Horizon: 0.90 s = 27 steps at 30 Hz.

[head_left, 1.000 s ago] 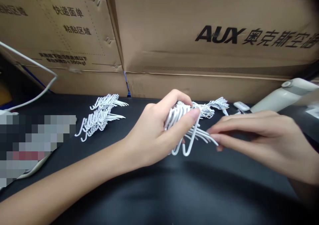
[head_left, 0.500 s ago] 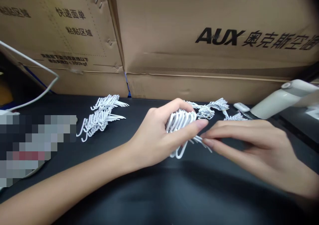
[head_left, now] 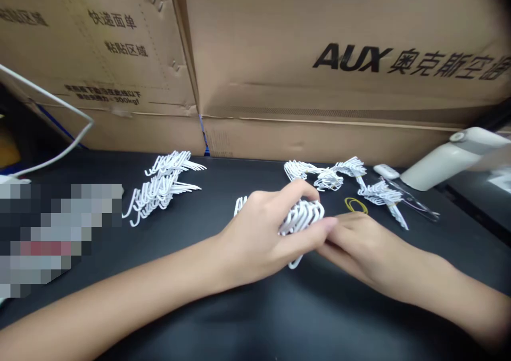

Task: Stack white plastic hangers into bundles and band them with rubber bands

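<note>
My left hand [head_left: 271, 233] is closed around a bundle of white metal hooks [head_left: 302, 216], its curved ends showing between thumb and fingers. A few more white curves stick out behind the wrist side of this hand. Against the bundle's right end is my right hand [head_left: 363, 244], fingers bent and pressed together. The straight hook ends there are hidden by the two hands. Just beyond the right hand, a yellow rubber band [head_left: 356, 199] lies on the black table [head_left: 247, 329].
Loose white hooks [head_left: 159, 190] lie in heaps at the left. More hooks in tied-looking bunches [head_left: 351, 166] lie at the back right, by a small white case [head_left: 386, 171] and a pale bottle [head_left: 439, 161]. Cardboard boxes [head_left: 279, 89] stand along the back.
Both hands have come lower and nearer, with the bundle. My right hand has turned and closed in against the bundle's end, uncovering the rubber band and the bunches behind.
</note>
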### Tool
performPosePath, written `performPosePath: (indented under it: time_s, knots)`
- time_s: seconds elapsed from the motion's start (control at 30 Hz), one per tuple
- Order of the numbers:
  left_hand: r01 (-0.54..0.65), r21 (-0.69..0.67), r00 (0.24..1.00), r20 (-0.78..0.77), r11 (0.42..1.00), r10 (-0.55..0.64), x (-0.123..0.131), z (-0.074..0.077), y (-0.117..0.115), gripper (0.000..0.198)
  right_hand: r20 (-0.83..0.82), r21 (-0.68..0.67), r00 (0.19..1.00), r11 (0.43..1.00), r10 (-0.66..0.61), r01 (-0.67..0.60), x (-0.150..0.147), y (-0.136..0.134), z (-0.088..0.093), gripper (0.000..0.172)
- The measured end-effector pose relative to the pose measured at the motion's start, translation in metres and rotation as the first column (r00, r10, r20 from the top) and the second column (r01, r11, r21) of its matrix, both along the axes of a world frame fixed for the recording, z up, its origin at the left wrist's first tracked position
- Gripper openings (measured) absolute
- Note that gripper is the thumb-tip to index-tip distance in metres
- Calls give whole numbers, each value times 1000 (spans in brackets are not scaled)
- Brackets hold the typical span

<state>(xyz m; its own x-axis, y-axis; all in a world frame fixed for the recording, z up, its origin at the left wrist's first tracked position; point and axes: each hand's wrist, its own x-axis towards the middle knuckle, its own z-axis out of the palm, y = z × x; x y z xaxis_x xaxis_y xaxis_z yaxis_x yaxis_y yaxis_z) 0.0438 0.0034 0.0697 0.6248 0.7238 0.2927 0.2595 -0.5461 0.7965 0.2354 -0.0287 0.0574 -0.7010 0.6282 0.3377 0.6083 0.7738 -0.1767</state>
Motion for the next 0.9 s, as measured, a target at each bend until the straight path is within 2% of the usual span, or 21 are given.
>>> performPosePath:
  time_s: [0.13,0.2,0.3,0.43,0.57,0.73,0.9]
  knots:
    - [-2,38,1000,-23,999,3,1,-4,0,18,10,61,1000,998,14,-15,1,3,-2,29]
    - [13,80,1000,-23,997,-11,2,-8,0,18,22,-13,999,1000,25,-25,0,3,-3,31]
    - [38,99,998,-58,994,-33,3,-15,0,18,110,-193,994,981,23,-1,-2,3,-3,35]
    - [18,22,994,-108,1000,-16,4,-18,2,18,213,-206,977,977,-14,59,-2,5,-5,36]
    - [23,-64,994,-106,998,-30,5,-15,3,18,243,-200,970,977,-18,69,-1,5,-8,37]
    - [56,-237,992,-99,970,-82,6,-14,3,37,274,-266,962,961,4,72,0,4,-8,27]
    - [30,-312,980,-179,950,-90,7,-2,-2,43,274,-323,962,942,4,88,1,7,-3,24]
